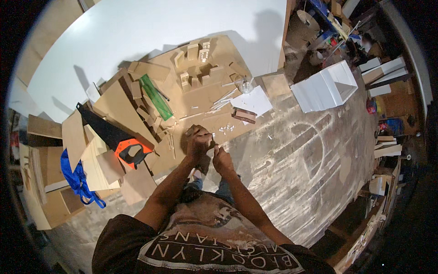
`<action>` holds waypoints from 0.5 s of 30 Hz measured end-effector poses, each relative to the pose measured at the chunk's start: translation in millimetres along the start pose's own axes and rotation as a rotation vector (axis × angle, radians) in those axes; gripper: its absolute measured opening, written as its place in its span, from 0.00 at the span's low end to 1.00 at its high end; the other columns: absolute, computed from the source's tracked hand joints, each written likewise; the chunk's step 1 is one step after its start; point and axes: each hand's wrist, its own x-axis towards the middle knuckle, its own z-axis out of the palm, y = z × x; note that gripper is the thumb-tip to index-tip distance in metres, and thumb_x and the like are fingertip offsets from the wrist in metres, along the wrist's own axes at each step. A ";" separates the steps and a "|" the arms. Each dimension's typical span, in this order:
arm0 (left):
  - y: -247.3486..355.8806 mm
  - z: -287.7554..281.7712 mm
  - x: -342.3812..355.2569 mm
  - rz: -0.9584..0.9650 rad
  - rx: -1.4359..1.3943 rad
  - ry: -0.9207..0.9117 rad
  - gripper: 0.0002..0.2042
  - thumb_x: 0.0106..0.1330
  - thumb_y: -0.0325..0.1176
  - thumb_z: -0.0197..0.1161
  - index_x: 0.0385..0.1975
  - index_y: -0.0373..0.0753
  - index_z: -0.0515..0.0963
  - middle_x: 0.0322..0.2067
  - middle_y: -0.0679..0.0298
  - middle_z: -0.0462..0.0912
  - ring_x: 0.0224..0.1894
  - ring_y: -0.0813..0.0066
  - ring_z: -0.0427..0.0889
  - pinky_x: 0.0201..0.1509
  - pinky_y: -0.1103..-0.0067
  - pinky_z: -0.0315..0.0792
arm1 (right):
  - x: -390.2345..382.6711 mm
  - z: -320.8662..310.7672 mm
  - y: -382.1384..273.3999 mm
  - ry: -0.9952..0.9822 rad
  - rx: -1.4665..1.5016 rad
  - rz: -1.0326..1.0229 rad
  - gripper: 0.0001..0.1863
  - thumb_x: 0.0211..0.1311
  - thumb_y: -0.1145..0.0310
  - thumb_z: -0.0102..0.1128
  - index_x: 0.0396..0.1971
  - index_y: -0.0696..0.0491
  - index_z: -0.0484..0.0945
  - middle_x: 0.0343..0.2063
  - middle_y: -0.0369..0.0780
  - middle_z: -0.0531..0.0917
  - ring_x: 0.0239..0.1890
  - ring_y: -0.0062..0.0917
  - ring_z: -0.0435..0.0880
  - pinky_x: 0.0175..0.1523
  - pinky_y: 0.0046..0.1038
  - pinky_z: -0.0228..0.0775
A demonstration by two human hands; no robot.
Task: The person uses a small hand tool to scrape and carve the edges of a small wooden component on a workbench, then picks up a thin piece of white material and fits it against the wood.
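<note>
Meeting at the near edge of a brown board, the left grip and the right grip are close together, fingers curled inward. Between them sits a small tan piece, pinched by the left grip; the right grip is bent beside it, and I cannot tell whether it is closed on that piece or on something else. Just beyond them, by the board's near edge, lie small white bits. Toward the right edge is a white sheet, with a dark brown block at its near side and a clear vessel at its far side. Thin pale sticks lie left of the sheet. Small tan blocks stand toward the far edge. Toward the left edge lies a green strip; farther left, a saw rests on flat panels, its orange handle nearest the person.
</note>
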 end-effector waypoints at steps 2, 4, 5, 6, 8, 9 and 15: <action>-10.3 7.4 -10.7 -0.022 0.039 0.000 0.07 0.45 0.35 0.67 0.21 0.41 0.80 0.27 0.61 0.81 0.38 0.60 0.79 0.42 0.67 0.74 | -0.1 12.0 2.2 -0.010 -0.030 -0.034 0.26 0.77 0.54 0.38 0.35 0.64 0.73 0.29 0.61 0.81 0.31 0.62 0.80 0.37 0.56 0.73; -13.3 13.4 -15.1 -0.032 0.064 -0.001 0.07 0.46 0.38 0.66 0.21 0.44 0.80 0.27 0.62 0.81 0.38 0.60 0.79 0.43 0.66 0.72 | 1.8 15.9 3.8 -0.137 -0.069 0.060 0.16 0.73 0.56 0.44 0.52 0.47 0.69 0.39 0.55 0.79 0.38 0.56 0.82 0.43 0.54 0.75; -10.7 12.9 -15.9 -0.082 0.035 -0.029 0.07 0.48 0.39 0.65 0.21 0.43 0.80 0.27 0.62 0.81 0.39 0.60 0.78 0.44 0.65 0.71 | 3.0 15.4 5.1 -0.137 -0.071 0.062 0.16 0.73 0.56 0.44 0.52 0.47 0.69 0.39 0.55 0.79 0.38 0.56 0.82 0.43 0.54 0.75; -7.2 12.7 -16.9 -0.131 0.005 -0.057 0.08 0.50 0.39 0.64 0.22 0.43 0.81 0.27 0.62 0.81 0.39 0.60 0.78 0.46 0.64 0.71 | 5.7 14.4 6.7 -0.139 -0.030 0.114 0.16 0.73 0.56 0.45 0.52 0.47 0.69 0.39 0.55 0.79 0.38 0.56 0.82 0.43 0.54 0.75; -14.5 21.7 -22.2 -0.135 -0.039 0.014 0.08 0.52 0.39 0.63 0.23 0.42 0.82 0.28 0.62 0.82 0.40 0.59 0.78 0.48 0.64 0.70 | 10.1 18.8 6.1 -0.140 0.021 0.149 0.16 0.72 0.56 0.45 0.53 0.47 0.69 0.40 0.55 0.79 0.38 0.56 0.83 0.43 0.54 0.76; -19.4 28.3 -24.3 -0.139 -0.091 0.084 0.09 0.54 0.40 0.62 0.24 0.42 0.82 0.28 0.61 0.82 0.40 0.59 0.78 0.49 0.64 0.69 | 13.0 21.5 9.2 -0.111 0.002 0.109 0.17 0.72 0.56 0.45 0.53 0.48 0.70 0.41 0.55 0.79 0.39 0.56 0.83 0.43 0.53 0.76; -18.6 32.6 -31.8 -0.170 -0.070 0.070 0.05 0.54 0.25 0.61 0.29 0.36 0.83 0.31 0.56 0.84 0.41 0.54 0.80 0.51 0.65 0.71 | -9.2 14.2 -9.0 -0.046 0.103 0.190 0.21 0.75 0.52 0.40 0.49 0.54 0.72 0.39 0.60 0.81 0.41 0.58 0.82 0.45 0.55 0.75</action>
